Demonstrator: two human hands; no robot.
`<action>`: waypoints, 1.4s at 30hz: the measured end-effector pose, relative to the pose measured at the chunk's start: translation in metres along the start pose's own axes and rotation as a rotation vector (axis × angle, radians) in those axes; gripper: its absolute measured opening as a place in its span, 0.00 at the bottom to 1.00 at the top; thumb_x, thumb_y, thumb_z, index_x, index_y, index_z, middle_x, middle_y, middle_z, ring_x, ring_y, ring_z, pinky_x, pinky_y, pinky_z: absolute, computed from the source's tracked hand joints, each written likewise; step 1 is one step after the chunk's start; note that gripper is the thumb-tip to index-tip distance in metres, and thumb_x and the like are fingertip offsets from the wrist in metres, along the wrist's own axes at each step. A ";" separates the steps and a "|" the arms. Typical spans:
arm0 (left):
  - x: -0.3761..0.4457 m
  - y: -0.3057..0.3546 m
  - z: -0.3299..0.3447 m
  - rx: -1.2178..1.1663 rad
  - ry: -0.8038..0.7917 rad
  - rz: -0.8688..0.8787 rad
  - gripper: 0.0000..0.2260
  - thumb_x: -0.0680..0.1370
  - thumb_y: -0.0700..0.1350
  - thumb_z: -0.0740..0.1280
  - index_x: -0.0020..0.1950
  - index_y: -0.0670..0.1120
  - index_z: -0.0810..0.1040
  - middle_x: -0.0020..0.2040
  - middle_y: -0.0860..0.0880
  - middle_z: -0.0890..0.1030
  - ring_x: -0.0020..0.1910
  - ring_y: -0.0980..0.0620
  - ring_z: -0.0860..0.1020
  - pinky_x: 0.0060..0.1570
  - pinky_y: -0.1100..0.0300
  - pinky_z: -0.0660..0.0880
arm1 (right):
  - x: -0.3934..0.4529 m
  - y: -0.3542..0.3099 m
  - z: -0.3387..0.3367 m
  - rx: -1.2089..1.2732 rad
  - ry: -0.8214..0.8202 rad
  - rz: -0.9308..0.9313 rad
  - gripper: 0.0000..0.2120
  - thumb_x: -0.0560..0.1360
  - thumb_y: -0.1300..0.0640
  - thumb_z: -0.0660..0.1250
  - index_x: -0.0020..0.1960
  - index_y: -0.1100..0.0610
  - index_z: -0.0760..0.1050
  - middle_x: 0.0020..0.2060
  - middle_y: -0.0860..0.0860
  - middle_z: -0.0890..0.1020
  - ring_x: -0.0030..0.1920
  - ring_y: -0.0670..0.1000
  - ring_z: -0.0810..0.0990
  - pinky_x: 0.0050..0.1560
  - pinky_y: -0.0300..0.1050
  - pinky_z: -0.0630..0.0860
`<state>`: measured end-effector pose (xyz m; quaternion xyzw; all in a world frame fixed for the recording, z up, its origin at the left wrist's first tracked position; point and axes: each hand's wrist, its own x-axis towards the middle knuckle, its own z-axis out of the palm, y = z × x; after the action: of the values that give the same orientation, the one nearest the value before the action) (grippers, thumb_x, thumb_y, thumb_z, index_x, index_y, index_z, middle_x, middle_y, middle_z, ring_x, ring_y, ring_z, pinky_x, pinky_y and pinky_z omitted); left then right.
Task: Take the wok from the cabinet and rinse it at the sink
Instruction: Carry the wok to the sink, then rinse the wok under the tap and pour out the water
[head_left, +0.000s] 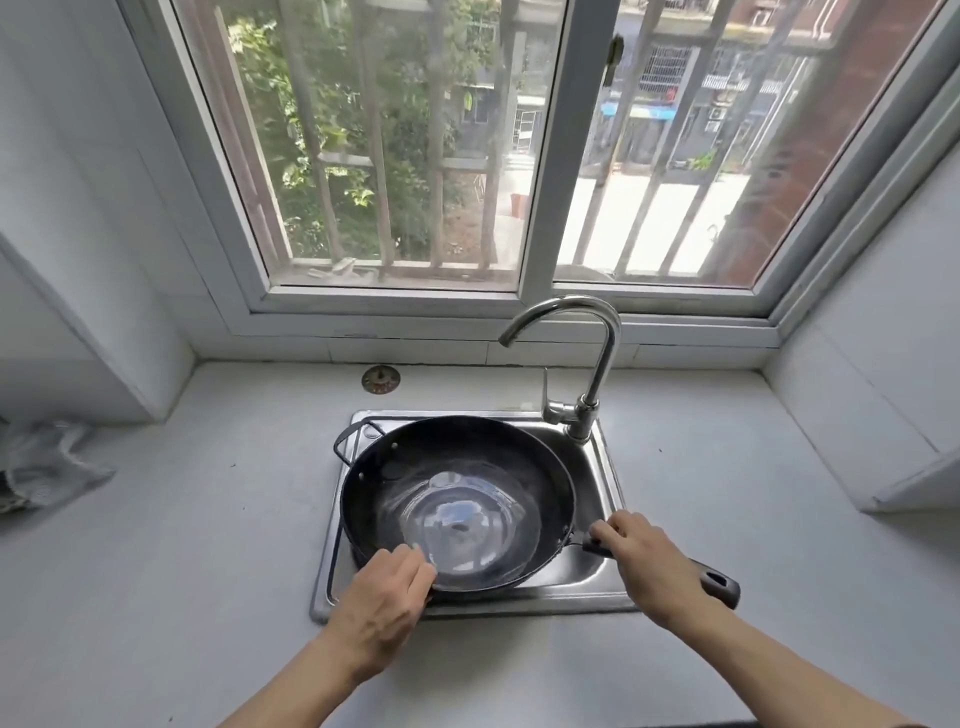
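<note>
1. The wok (457, 501) is sitting in the steel sink (605, 467), filling most of the basin and hiding the sink floor and drain beneath it.
2. Its long handle (719, 584) is pointing toward the lower right, out over the sink's front rim and above the tabletop (182, 545); the small loop handle (349, 439) is sticking out at the opposite, upper-left side, so the long axis is running from upper left to lower right.
3. The bowl is facing upward, and a shiny wet-looking patch is showing in its middle; whether that is standing water or only a reflection is hard to make out.
4. The right hand (649, 564) is wrapping around the long handle close to the bowl, covering the middle of the handle so that only the end with its hanging hole is showing.
5. The left hand (382, 597) is resting at the near rim, with the fingers reaching inside the bowl; the fingertips are blurred, and I cannot tell whether they are pinching the rim or only pressing on it.
6. The curved tap (582, 358) is standing behind the sink at the right, its spout pointing down over the back of the wok; no stream is visible.
7. A crumpled cloth (47, 467) is lying at the left edge, partly cut off by the frame.
8. Both forearms are cut off at the bottom edge.
</note>
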<state>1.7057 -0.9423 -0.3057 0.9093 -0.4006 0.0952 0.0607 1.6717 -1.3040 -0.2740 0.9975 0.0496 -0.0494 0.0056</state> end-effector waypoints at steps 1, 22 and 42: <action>0.001 0.005 0.003 0.006 -0.006 0.000 0.12 0.67 0.37 0.74 0.43 0.48 0.73 0.39 0.48 0.72 0.36 0.47 0.69 0.34 0.55 0.67 | 0.000 0.005 0.005 0.007 -0.010 0.000 0.33 0.54 0.74 0.68 0.51 0.45 0.70 0.43 0.45 0.72 0.40 0.50 0.72 0.32 0.41 0.69; 0.042 0.049 -0.015 -0.025 -0.315 -0.089 0.15 0.66 0.40 0.73 0.44 0.50 0.69 0.42 0.53 0.72 0.40 0.51 0.70 0.35 0.59 0.67 | 0.011 0.052 0.049 0.370 -0.108 -0.035 0.19 0.67 0.63 0.71 0.55 0.50 0.75 0.49 0.48 0.74 0.51 0.53 0.73 0.49 0.47 0.72; 0.122 -0.056 -0.055 -0.150 -0.390 -0.363 0.11 0.78 0.59 0.63 0.53 0.53 0.72 0.51 0.53 0.74 0.53 0.51 0.70 0.55 0.53 0.72 | 0.068 0.016 -0.012 0.446 0.009 0.116 0.10 0.77 0.49 0.65 0.56 0.49 0.73 0.49 0.46 0.76 0.50 0.49 0.74 0.54 0.47 0.75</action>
<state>1.8211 -0.9815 -0.2271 0.9603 -0.2412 -0.1240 0.0656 1.7417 -1.3128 -0.2689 0.9755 -0.0199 -0.0544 -0.2123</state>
